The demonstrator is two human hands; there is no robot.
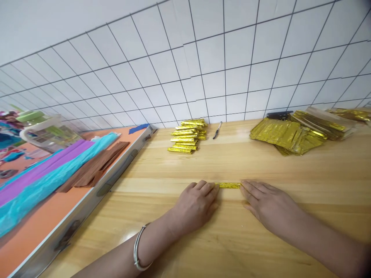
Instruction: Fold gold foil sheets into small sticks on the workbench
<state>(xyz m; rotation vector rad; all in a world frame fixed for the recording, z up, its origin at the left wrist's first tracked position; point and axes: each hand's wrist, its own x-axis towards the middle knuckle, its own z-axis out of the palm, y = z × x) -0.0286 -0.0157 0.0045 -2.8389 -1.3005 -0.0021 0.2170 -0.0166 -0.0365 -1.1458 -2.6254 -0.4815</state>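
Observation:
A narrow gold foil strip (230, 185) lies flat on the wooden table (162, 177), running left to right between my hands. The fingertips of my left hand (198, 202) press on its left end, fingers together and bent. On its right end rest the fingertips of my right hand (262, 200), its fingers close together and fairly straight. Only the middle of the strip shows. Further back sits a stack of folded gold strips (185, 139), and to the right of that is a pen (217, 130). A heap of flat gold foil pieces (286, 135) lies at the back right.
On the left, an orange surface (58, 212) with a raised metal edge holds brown paper (94, 166), turquoise paper (58, 173), purple paper (49, 166) and a clear container with a green lid (30, 116). A white tiled wall (237, 58) stands behind the table.

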